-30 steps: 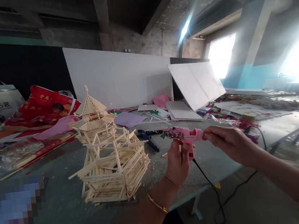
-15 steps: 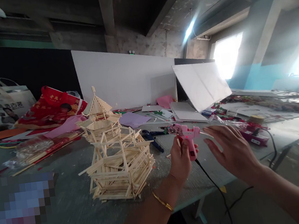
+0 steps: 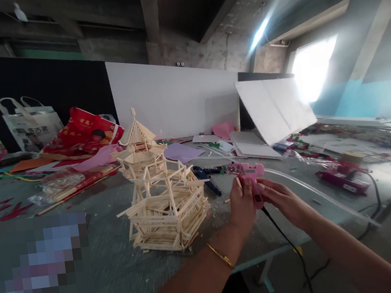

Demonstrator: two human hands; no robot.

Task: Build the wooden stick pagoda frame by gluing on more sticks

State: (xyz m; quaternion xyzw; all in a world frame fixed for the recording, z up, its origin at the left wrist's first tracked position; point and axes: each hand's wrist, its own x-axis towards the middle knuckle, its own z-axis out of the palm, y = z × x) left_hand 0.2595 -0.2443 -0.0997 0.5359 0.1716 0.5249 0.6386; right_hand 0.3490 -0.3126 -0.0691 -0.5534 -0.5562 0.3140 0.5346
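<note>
A pink hot glue gun [image 3: 253,171] is gripped by its handle in my left hand [image 3: 242,203], nozzle pointing left. The pale end of a small stick [image 3: 239,183] shows at the fingers of that hand. My right hand [image 3: 284,202] is closed against the back of the gun's handle, its fingertips partly hidden. A long clear glue stick [image 3: 315,189] runs from the rear of the gun to the right. Left of my hands, a tiered pagoda model [image 3: 167,207] of thin wooden sticks stands upright on the table [image 3: 114,270].
Dark-handled pliers [image 3: 208,180] lie behind the model. Bundled sticks [image 3: 79,189], coloured paper [image 3: 182,152] and a red bag [image 3: 80,134] are at the back left. A white board [image 3: 279,107] leans behind. To the right lies a magenta box [image 3: 342,181]; a black cord [image 3: 287,240] hangs down.
My right hand has moved left from behind the gun and closed on its handle. The long glue stick behind the gun is now uncovered. The view has shifted slightly left.
</note>
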